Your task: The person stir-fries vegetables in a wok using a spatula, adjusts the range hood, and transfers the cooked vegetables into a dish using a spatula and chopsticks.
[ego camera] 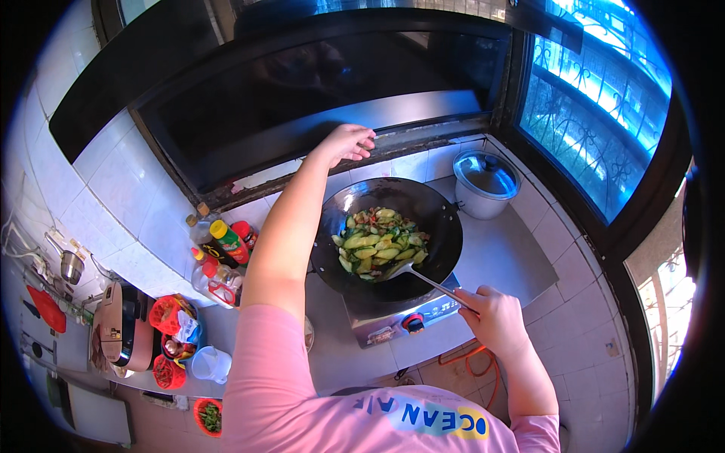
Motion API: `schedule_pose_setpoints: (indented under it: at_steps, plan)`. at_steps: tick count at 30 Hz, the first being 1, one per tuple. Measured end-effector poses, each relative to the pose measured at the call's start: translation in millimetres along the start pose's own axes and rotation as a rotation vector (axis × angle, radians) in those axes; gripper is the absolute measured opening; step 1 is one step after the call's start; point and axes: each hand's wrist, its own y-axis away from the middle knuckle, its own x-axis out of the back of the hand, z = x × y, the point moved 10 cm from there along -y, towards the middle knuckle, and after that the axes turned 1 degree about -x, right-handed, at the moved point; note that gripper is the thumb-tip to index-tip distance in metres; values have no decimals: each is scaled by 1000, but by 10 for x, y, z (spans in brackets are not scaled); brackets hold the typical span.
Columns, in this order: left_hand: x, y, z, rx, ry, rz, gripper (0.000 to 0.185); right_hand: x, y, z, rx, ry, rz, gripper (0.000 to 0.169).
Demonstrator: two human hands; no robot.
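Note:
My right hand (491, 320) grips the handle of a metal wok spatula (433, 284), whose blade sits among the food at the near side of a black wok (447, 243). Sliced green vegetables, likely cucumber, with small reddish-brown bits (385, 240) fill the bottom of the wok. Beneath the wok is a gas stove (376, 328) with a red-ringed knob (413, 323). My left hand (346, 142) is raised beyond the wok's far rim, in front of a dark glossy panel (272, 102). Its fingers are loosely bent and apart, and I see nothing held in them.
A lidded pot (484, 192) stands at the back right, by the window (589, 124). Seasoning bottles (229, 240) crowd the left wall. Farther left are a rice cooker (127, 328), red baskets (169, 372) and a plastic jug (211, 364). An orange hose (495, 374) hangs below the counter.

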Motion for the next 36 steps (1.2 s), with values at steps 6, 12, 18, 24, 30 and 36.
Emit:
schedule_pose_setpoints:
  at_steps: [6, 12, 18, 24, 30, 36]
  plan:
    - [136, -60, -45, 34, 21, 49, 31, -15, 10, 52, 6, 1, 9, 28]
    - [426, 210, 79, -46, -6, 215, 25, 87, -26, 50, 44, 64, 48, 26]
    - [246, 1440, 409, -225, 95, 191, 24, 473, -19, 79, 10, 53, 4, 20]
    - [-299, 2786, -384, -52, 632, 166, 17, -226, -397, -27, 106, 181, 77, 24]
    - [-676, 4227, -1323, 104, 967, 413, 15, 462, -306, -121, 103, 255, -4, 24]
    - [-1153, 4749, -1983, 240, 1253, 519, 13, -45, -591, -86, 214, 508, 53, 14]
